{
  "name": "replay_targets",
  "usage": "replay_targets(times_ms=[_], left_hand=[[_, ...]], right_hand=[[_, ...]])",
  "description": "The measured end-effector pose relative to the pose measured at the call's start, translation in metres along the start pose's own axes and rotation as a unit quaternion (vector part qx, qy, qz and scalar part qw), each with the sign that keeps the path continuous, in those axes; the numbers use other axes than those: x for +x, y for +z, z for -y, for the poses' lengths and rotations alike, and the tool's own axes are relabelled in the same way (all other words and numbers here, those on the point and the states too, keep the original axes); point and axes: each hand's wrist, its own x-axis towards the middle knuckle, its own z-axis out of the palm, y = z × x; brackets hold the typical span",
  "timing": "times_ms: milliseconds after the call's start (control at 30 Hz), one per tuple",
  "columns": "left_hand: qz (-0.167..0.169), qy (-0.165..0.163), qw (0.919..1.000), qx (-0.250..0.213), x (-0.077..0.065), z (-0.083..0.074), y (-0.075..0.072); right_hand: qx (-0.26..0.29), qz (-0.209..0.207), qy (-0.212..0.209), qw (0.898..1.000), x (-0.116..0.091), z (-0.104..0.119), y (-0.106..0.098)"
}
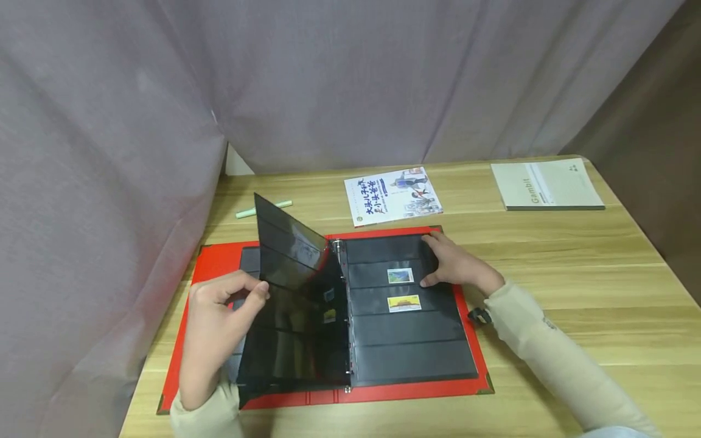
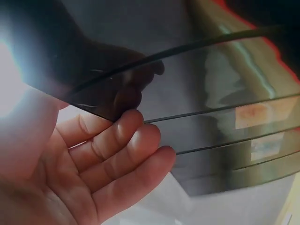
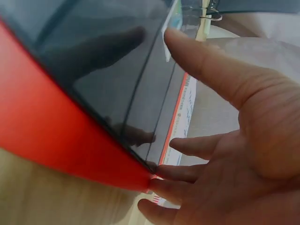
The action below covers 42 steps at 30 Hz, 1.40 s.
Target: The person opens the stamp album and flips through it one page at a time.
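A red ring-bound stamp album (image 1: 219, 257) lies spread on the table. My left hand (image 1: 213, 319) pinches the outer edge of a glossy black page (image 1: 292, 304), which stands raised at a slant over the left half. In the left wrist view the fingers (image 2: 126, 164) lie against that page's edge. My right hand (image 1: 459, 261) is spread over the upper right edge of the flat right page (image 1: 413, 359), thumb and fingers extended. Near its thumb sits a blue-green stamp (image 1: 400, 275) in a strip pocket, with a yellow stamp (image 1: 404, 303) below it.
Behind the album lies a white illustrated booklet (image 1: 391, 196). A pale green stick (image 1: 246, 213) is partly hidden by the raised page. At the back right is a light notebook (image 1: 547, 184). A grey curtain (image 1: 339, 85) hangs along the table's rear edge.
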Motion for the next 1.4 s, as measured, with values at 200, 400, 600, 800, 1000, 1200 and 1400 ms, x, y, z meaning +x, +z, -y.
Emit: replay_targets(times_ms=[200, 400, 600, 800, 1000, 1200, 1400], left_hand=[[-0.027, -0.023, 0.9993, 0.013, -0.012, 0.016, -0.010], [-0.048, -0.036, 0.9982, -0.007, -0.023, 0.033, -0.018], [-0.051, -0.085, 0.9949, -0.018, -0.030, 0.043, -0.025], [-0.058, -0.136, 0.9889, -0.020, -0.039, 0.053, -0.030], [-0.059, -0.186, 0.9807, -0.007, -0.049, 0.062, -0.032], [-0.050, -0.204, 0.9777, 0.011, -0.058, 0.070, -0.034], [0.007, -0.239, 0.9685, 0.068, -0.067, 0.074, -0.039]], right_hand=[[-0.019, 0.004, 0.019, 1.000, -0.001, -0.001, 0.006], [-0.009, 0.005, 0.029, 1.000, 0.000, -0.003, 0.007], [-0.012, -0.003, 0.025, 1.000, 0.000, -0.008, 0.008], [-0.018, -0.015, 0.026, 0.999, 0.000, -0.010, 0.008], [-0.030, -0.017, 0.026, 0.999, 0.000, -0.011, 0.008], [-0.045, -0.016, 0.030, 0.998, -0.001, -0.010, 0.006], [-0.044, -0.010, 0.034, 0.998, -0.003, -0.008, 0.005]])
